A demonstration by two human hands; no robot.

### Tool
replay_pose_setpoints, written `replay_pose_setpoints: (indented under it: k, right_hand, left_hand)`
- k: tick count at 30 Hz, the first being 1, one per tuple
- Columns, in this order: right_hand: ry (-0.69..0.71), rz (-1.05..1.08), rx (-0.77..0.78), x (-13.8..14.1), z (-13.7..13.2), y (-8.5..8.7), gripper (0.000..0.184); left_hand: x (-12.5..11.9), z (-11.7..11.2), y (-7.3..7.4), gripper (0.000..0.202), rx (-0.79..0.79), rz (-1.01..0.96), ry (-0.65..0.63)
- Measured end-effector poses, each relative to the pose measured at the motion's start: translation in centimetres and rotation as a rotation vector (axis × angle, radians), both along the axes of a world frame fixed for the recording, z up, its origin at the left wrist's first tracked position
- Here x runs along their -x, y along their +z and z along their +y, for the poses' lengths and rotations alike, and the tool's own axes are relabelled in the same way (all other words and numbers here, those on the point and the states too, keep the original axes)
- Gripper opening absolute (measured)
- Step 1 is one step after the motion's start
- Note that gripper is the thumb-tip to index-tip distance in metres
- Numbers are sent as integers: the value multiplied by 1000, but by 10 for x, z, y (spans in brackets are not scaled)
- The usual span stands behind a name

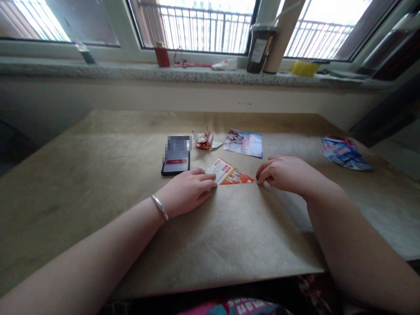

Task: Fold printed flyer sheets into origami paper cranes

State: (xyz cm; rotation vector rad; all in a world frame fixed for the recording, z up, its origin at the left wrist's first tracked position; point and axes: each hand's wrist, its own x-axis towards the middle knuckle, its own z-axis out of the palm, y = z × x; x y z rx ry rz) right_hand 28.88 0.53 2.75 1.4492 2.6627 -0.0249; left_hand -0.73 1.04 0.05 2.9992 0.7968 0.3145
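Note:
A printed paper folded into a triangle (234,175), orange and white with red labels, lies flat on the table with its long edge facing me. My left hand (188,190), a silver bangle at its wrist, rests with outstretched fingers on the triangle's left corner. At the right corner, the thumb and index finger of my right hand (282,174) pinch the paper's tip, the other fingers curled. Just beyond the triangle are a folded paper figure (205,141) with pointed tips and a blue and pink printed sheet (243,142). Near my left fingers is a phone (177,156), its screen lit and partly pixelated.
Several blue and red printed papers (346,153) lie fanned at the table's right side. Behind the brown table (98,153), a speckled windowsill (114,72) carries a red container (162,56), a dark labelled bottle (259,49) and a yellow item (305,68).

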Motion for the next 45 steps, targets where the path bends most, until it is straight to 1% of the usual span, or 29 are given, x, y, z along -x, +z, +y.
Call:
replay_pose_setpoints:
  k: [6,11,14,18,23,27,30,36,41,45]
  right_hand:
    - [-30,-11,-20,-1,-1,0,33]
    - [-142,-55,6,11,-3,2,24]
    - [-257,-59,65,20,-2,-1,21]
    - [-312,-60,121,23,-1,-5,25]
    - [-380,9,187,15,2,-8,26]
    - [-381,59,255,9,5,-8,19]
    - [-360,94,273,7,6,-8,15]
    - [-304,166,282,12,5,-6,15]
    - [-260,171,157,26,-1,-8,20]
    - [-238,146,54,33,-4,-10,20]
  left_hand:
    - [0,-1,0,25,6,-4,-4]
    - [0,0,0,25,6,-8,-11]
    - [0,1,-1,27,0,-15,-17]
    - [1,2,-2,28,4,-7,-9]
    - [2,1,-3,28,10,-17,-5]
    - [2,1,-3,28,3,-18,0]
    - [1,1,-3,28,9,-20,1]
    - [-1,0,-2,25,-15,-6,62]
    - [-2,-1,1,27,-12,15,65]
    - [0,0,4,24,-7,10,33]
